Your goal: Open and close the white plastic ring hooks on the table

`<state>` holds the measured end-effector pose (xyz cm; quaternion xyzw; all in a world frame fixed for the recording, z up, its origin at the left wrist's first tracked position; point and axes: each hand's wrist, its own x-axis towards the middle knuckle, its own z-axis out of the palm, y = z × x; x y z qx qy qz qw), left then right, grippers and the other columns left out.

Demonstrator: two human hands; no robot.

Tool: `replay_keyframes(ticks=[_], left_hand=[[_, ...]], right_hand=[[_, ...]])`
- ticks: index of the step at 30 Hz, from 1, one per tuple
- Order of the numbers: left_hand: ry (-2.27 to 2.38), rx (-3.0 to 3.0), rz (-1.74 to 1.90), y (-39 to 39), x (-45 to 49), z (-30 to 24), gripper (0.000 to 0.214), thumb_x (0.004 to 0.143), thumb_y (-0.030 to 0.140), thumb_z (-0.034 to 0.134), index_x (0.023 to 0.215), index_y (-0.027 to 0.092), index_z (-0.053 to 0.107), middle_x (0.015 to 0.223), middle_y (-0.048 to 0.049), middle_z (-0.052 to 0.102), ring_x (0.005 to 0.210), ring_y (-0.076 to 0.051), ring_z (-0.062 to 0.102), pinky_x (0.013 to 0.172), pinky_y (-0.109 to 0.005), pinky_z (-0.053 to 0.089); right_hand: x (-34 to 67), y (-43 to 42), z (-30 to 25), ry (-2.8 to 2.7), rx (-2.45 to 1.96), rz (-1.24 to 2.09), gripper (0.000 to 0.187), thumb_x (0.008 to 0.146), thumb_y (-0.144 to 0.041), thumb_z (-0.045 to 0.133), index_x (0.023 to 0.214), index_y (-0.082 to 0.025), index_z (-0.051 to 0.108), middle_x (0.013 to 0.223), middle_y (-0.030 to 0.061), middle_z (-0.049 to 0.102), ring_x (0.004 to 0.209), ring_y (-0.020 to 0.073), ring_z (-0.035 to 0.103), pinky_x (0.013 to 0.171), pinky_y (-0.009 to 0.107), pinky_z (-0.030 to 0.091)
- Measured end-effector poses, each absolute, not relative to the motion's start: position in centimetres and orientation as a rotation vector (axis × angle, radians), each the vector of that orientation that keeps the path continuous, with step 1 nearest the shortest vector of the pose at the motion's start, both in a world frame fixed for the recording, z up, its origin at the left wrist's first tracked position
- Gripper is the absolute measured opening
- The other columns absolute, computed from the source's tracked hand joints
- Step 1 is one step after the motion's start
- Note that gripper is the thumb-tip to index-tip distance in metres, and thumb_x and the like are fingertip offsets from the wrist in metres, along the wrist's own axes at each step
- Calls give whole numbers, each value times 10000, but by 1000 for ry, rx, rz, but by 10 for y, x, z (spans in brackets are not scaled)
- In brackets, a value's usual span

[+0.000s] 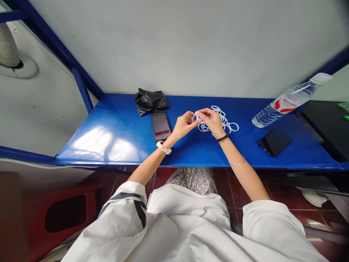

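My left hand (pixel 185 123) and my right hand (pixel 212 121) meet above the blue table (pixel 114 120), fingertips close together. Between them they pinch a white plastic ring (pixel 193 118); its exact shape is partly covered by my fingers. Beneath and behind my right hand lies a loose heap of similar white rings (pixel 233 127), several of them overlapping. My left wrist, wearing a pale watch, is beside a phone with a lit screen (pixel 161 125).
A crumpled black plastic bag (pixel 151 100) lies behind the lit phone. To the right stand a water bottle (pixel 289 102) and a dark phone (pixel 275 142). Blue frame bars (pixel 83 89) rise at the left, and a red plastic chair (pixel 91 196) is below.
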<state>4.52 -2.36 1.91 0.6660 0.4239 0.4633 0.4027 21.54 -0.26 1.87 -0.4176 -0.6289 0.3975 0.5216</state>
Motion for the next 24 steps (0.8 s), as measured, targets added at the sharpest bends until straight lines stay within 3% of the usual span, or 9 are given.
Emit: replay_keyframes(ticks=[5, 10, 15, 19, 24], left_hand=[[1039, 1612, 1225, -23, 46, 17, 346, 862, 504, 774, 947, 178, 693, 624, 45, 565, 575, -97, 489, 570, -254, 333], [952, 1483, 1226, -21, 47, 14, 472, 807, 564, 816, 1053, 172, 722, 673, 29, 637, 590, -110, 584, 601, -259, 431], [919, 1336, 1242, -19, 47, 12, 551, 769, 492, 885, 1164, 165, 683, 882, -33, 754, 696, -132, 692, 721, -291, 560], [923, 1273, 1272, -19, 47, 15, 539, 755, 480, 904, 1134, 167, 684, 1017, -81, 780, 770, -147, 728, 778, -311, 595], [943, 1281, 1265, -23, 48, 22, 553, 715, 547, 917, 1047, 167, 692, 880, -36, 743, 703, -130, 680, 706, -289, 565]], right_hand=[[215, -3, 17, -1468, -987, 997, 486, 730, -712, 838, 887, -257, 768, 977, 43, 799, 995, 256, 745, 952, 431, 604], [215, -3, 17, -1452, -989, 1011, 511, 724, -730, 833, 898, -255, 762, 973, 44, 790, 963, 241, 739, 919, 403, 614], [217, -1, 16, -1455, -991, 997, 541, 714, -757, 824, 910, -259, 746, 960, 45, 776, 919, 234, 729, 874, 399, 618], [217, 1, 14, -1477, -995, 953, 548, 729, -760, 807, 920, -251, 735, 967, 49, 773, 919, 232, 726, 842, 385, 614], [217, 1, 14, -1503, -1002, 882, 511, 744, -736, 804, 899, -256, 723, 956, 50, 768, 884, 228, 713, 814, 386, 606]])
